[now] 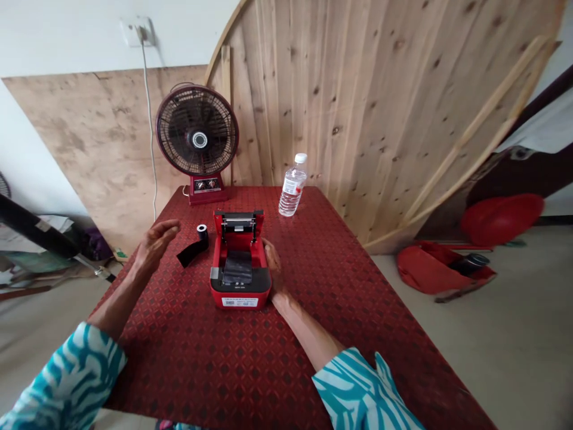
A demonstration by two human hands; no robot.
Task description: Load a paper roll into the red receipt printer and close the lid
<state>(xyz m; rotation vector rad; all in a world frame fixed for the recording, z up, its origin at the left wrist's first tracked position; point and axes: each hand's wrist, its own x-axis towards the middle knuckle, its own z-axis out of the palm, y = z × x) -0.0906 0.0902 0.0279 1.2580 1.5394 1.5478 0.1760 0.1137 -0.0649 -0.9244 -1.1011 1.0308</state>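
A small red and black label printer stands on the table with its lid raised. Across its inside lies a strip of dark, shiny film or paper. My right hand is cupped against the printer's right side, its fingers partly hidden. To the left, my left hand hovers over the table with fingers extended and nothing in it. Between that hand and the printer stands a small black roll with a white core, its loose black tail trailing on the tabletop.
The table has a red patterned cover. At its back are a dark red fan on the left and a clear water bottle on the right. A round wooden board leans behind. A red bag-like item lies on the floor, right.
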